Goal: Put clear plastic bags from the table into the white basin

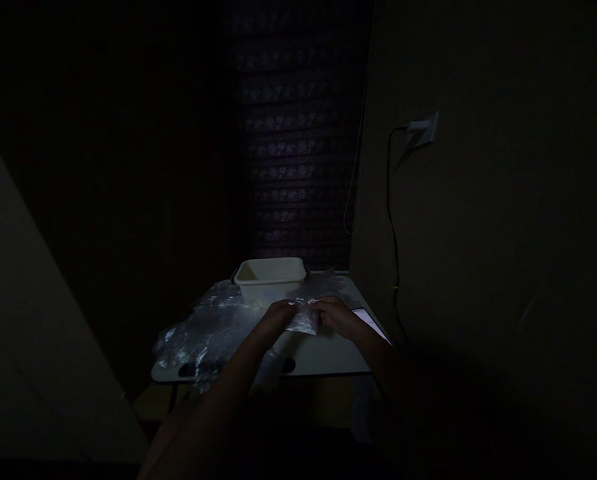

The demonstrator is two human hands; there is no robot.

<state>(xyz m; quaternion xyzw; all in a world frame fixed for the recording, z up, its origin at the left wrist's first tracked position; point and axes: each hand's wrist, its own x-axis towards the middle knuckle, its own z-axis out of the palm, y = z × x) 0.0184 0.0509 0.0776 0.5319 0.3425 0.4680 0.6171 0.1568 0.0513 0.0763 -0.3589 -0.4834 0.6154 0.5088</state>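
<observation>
Between my two hands is a small clear plastic bag, shiny and roughly square, held above the white table. My left hand pinches its left upper edge. On the opposite side my right hand grips the upper right edge, fingers curled under. Whether anything lies inside the bag is too dark to tell. Just behind the hands stands a white plastic basin with dark handles. A lit phone or tablet screen is partly covered by my right forearm.
Crumpled clear plastic sheeting or bags spread over the table's left side and hang past its front edge. More thin plastic lies at the back right. A cord drops from a wall plug. A patterned blind hangs behind.
</observation>
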